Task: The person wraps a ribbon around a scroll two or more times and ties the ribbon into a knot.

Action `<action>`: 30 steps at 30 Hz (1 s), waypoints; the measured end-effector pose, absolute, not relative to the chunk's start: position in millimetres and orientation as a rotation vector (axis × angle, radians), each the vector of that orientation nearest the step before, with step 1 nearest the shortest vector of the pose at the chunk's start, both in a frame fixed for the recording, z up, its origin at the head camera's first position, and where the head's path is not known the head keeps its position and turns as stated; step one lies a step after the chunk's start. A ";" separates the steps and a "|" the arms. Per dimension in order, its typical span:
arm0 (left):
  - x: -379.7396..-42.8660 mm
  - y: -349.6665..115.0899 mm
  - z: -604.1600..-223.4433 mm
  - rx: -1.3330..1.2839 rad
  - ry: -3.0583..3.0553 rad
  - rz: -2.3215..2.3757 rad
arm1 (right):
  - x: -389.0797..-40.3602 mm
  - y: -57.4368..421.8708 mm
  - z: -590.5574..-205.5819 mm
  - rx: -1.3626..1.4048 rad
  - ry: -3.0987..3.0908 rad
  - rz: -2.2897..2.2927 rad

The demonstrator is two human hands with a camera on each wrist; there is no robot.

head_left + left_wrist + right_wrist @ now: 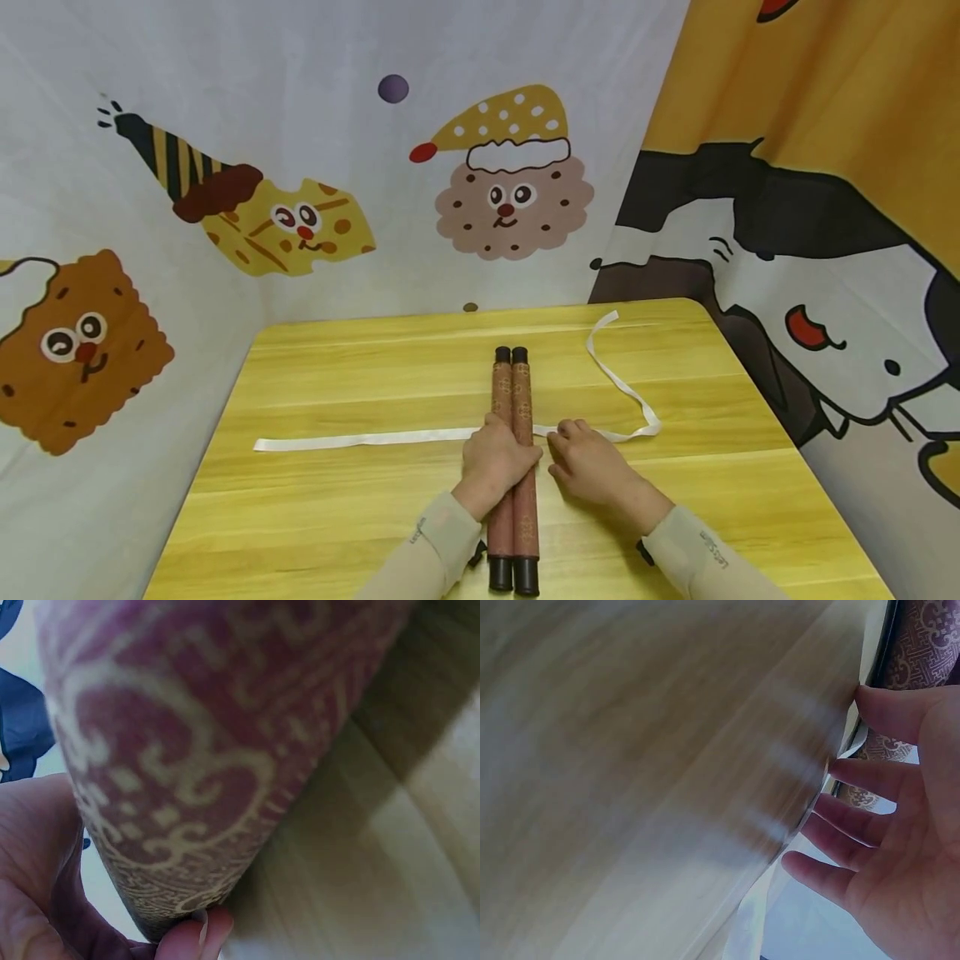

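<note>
A reddish-brown scroll [526, 508], made of two patterned rolls side by side with black end caps, lies lengthwise on the table. My left hand [495, 458] grips it around the middle, thumb across the right roll. The left wrist view shows the pale swirl pattern of the scroll [180, 750] close up, with fingertips curled at its edge. A white ribbon [390, 437] runs crosswise beneath the scroll, hidden where it passes under. Just right of the scroll, my right hand [592, 467] rests over the ribbon with fingers extended, fingertips right at the table in the right wrist view.
The ribbon's right end [617, 383] bends back toward the far edge of the yellow wood-grain table [337, 367]. A white curtain [315, 67] with cartoon figures hangs behind and beside the table; a yellow part of it is at the right.
</note>
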State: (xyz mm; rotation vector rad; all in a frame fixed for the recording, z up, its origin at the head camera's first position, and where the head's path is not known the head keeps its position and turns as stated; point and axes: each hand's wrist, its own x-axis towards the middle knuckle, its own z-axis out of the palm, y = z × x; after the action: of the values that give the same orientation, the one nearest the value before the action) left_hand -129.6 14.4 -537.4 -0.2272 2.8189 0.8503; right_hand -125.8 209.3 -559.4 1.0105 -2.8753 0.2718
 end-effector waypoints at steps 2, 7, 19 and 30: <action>-130.0 14.4 -538.1 -0.237 2.823 0.860 | -125.9 209.0 -560.4 1.008 -2.879 0.263; -132.8 13.9 -540.0 -0.245 2.836 0.834 | -125.6 209.3 -561.3 0.999 -2.884 0.257; -142.8 18.9 -538.1 -0.248 2.835 0.854 | -127.4 209.5 -561.2 1.006 -2.890 0.260; -147.9 30.3 -537.1 -0.285 2.823 0.874 | -127.1 211.0 -564.4 1.026 -2.847 0.265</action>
State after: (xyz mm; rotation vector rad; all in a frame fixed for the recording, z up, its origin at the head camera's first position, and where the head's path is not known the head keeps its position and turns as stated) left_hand -147.9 30.3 -537.1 -0.2851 2.8228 0.8736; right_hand -127.1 211.0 -564.4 1.0255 -2.8475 0.2652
